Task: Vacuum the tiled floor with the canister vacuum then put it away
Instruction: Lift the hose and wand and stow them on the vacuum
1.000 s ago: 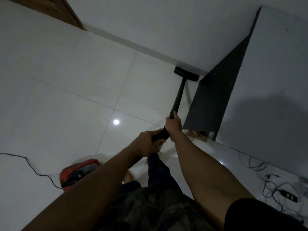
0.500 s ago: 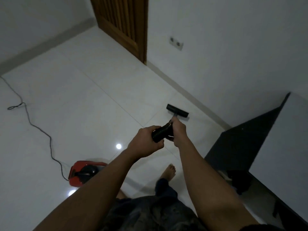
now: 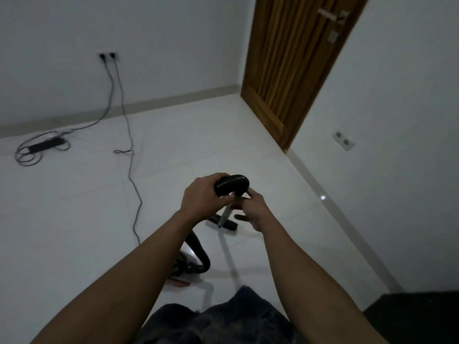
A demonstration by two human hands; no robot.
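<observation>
Since the earlier frame, both hands pulled the wand (image 3: 227, 216) upright; left hand (image 3: 201, 196) clenched the hose (image 3: 232, 184), right hand (image 3: 250, 207) loosely held the wand; storing remained.

Black canister vacuum hose, wand and floor head standing on white glossy tiled floor (image 3: 74, 219)

The ribbed black plastic hose (image 3: 232, 184) is arching over just above the grip, its other stretch (image 3: 198, 252) looping down below the grip toward the mostly hidden canister body (image 3: 180, 274), which is showing a red edge. The slim dark wand (image 3: 227, 214) is dropping steeply beneath the grip, ending at the flat black floor head (image 3: 224, 223) lying on the tiles.
</observation>
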